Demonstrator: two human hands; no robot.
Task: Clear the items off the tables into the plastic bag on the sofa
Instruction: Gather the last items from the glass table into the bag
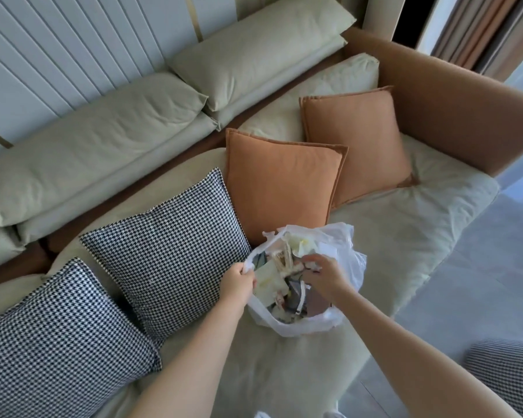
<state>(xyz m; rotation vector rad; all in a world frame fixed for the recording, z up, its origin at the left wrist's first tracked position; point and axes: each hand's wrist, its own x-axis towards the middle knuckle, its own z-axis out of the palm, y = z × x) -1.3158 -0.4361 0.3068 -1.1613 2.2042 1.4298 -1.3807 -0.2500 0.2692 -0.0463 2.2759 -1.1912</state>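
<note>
A white plastic bag (pixel 349 263) sits open on the pale sofa seat (pixel 420 230), filled with mixed items: papers, a wooden comb-like piece and dark packets. My left hand (pixel 239 282) grips the bag's left rim and holds it open. Over the bag's mouth is my right hand (pixel 323 274), its fingers curled down among the contents; whether it holds anything I cannot tell. No table is in view.
Two houndstooth cushions (pixel 169 245) lie left of the bag and two orange cushions (pixel 281 188) lean behind it. An orange sofa arm (pixel 453 95) bounds the right end. Grey floor (pixel 480 276) lies to the right, with another houndstooth piece (pixel 507 369) at bottom right.
</note>
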